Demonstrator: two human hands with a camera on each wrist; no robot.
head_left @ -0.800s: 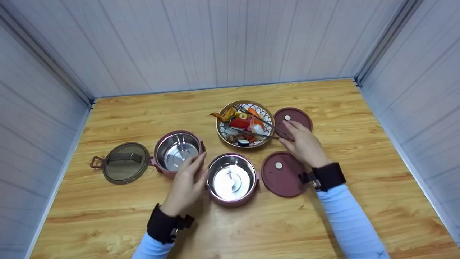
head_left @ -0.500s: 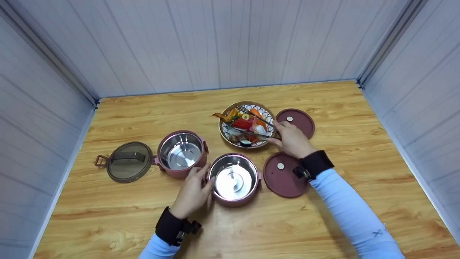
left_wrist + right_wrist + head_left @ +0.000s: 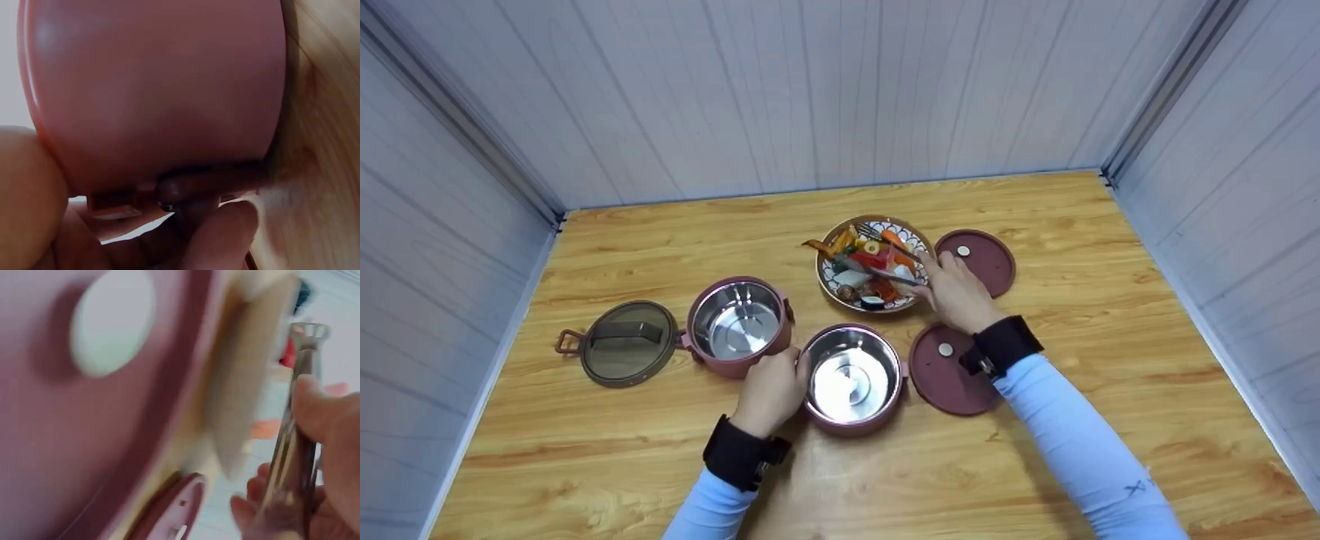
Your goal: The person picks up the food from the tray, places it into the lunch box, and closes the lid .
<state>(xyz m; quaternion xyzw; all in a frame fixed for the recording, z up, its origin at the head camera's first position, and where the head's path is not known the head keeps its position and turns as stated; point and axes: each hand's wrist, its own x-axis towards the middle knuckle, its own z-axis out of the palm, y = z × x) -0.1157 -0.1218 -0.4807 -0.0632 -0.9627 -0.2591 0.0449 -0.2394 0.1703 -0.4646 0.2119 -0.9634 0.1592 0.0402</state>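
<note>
Head view shows me both pink steel-lined round containers (image 3: 851,375) empty, my left hand (image 3: 772,390) gripping the nearer one, my right hand (image 3: 956,292) pinching metal tongs (image 3: 885,274) over the patterned food bowl (image 3: 840,289).

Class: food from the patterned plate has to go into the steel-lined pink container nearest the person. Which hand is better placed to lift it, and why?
Probably the right hand: it already grips the metal tongs over the plate. The left hand holds the near container by its side.
</note>
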